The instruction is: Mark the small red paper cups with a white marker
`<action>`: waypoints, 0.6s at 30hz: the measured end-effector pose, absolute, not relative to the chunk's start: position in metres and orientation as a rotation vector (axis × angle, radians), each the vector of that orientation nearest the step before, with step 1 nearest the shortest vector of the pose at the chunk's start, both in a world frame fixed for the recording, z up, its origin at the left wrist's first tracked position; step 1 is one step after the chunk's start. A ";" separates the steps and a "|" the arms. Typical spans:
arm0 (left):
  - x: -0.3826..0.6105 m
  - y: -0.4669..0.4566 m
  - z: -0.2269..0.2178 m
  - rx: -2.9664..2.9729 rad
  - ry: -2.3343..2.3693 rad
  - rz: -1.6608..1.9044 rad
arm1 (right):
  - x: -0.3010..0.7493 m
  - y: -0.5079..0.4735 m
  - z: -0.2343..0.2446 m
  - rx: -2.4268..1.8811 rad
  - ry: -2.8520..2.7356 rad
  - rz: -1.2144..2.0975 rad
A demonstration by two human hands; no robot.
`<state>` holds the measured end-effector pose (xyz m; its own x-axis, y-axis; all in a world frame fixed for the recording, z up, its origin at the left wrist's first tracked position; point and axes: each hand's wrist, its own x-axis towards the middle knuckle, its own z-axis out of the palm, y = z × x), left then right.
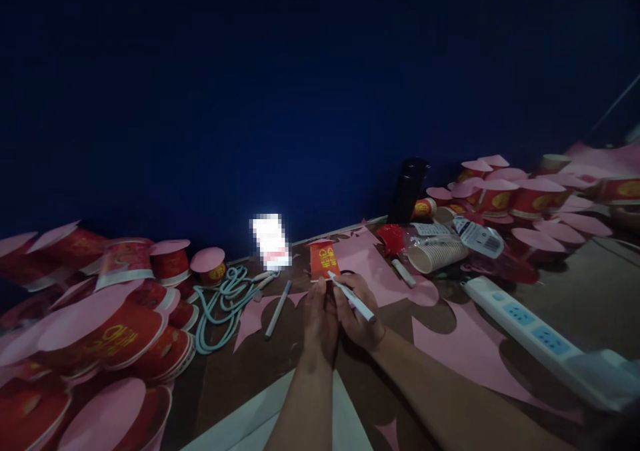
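A small red paper cup with gold characters lies on its side on the brown table, just beyond my hands. My left hand has its fingers curled together at the cup's near end, seemingly steadying it. In my right hand I grip a white pen whose tip meets the cup's lower edge. Under and behind the cup lies pink paper with round holes cut out of it.
Piles of red cups with pink paper discs fill the left; more stand at the back right. A coiled pale cable, a bright phone, a stack of beige cups, a black bottle and a white power strip lie around.
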<state>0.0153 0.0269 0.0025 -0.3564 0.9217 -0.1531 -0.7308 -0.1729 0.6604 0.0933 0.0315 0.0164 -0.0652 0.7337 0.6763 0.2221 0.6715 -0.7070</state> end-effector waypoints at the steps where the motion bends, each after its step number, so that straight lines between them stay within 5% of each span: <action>1: 0.015 0.028 0.002 0.336 0.784 1.779 | 0.093 0.032 0.015 -0.801 -1.613 0.502; 18: 0.013 0.032 0.004 0.273 0.742 1.792 | 0.093 0.043 0.007 -0.892 -1.704 0.280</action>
